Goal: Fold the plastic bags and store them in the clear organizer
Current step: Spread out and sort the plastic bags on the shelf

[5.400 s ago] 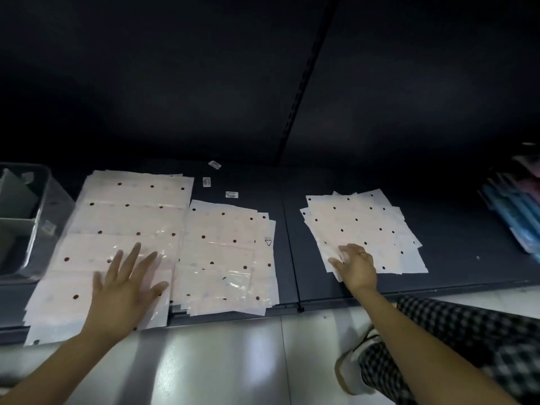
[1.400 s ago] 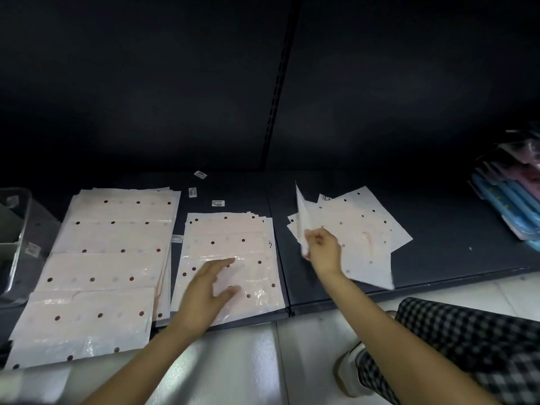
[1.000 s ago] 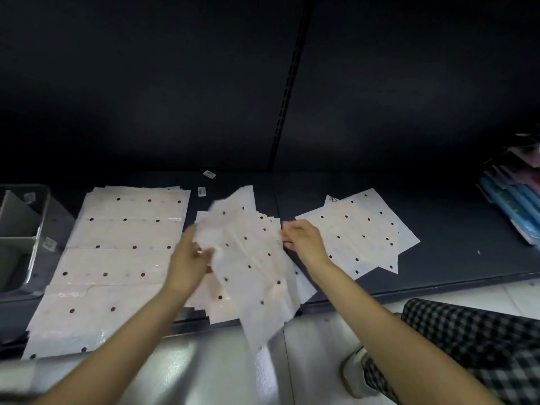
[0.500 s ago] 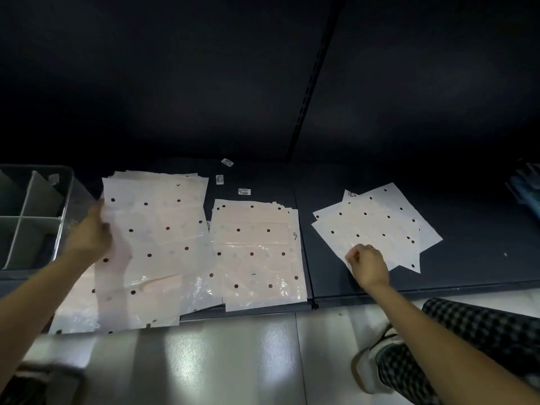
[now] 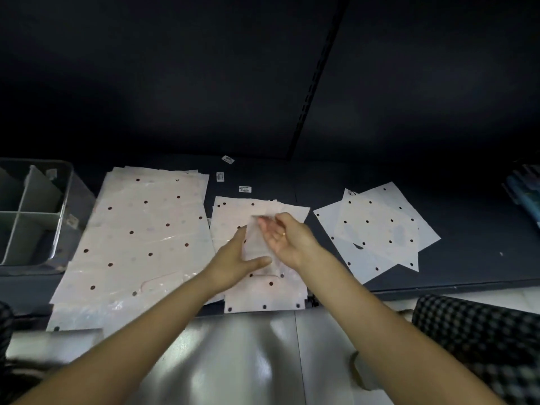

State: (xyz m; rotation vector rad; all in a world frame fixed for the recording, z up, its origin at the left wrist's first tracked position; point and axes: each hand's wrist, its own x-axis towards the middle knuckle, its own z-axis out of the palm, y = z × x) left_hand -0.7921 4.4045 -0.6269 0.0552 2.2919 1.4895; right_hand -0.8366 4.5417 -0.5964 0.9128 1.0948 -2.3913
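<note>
Where the dark shelf [image 5: 467, 235] meets glossy floor [image 5: 248, 361], 3 bag stacks [image 5: 146, 229] lie

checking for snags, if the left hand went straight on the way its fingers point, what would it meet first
The left hand points up and right, toward the shelf back. First in line is the small blurred bag between it and the right hand. They already seem to touch, though motion blur leaves depth unclear. Beyond lies the middle stack.

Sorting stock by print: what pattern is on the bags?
Pale pink bags with dark dots, clearest in the head view.
</note>
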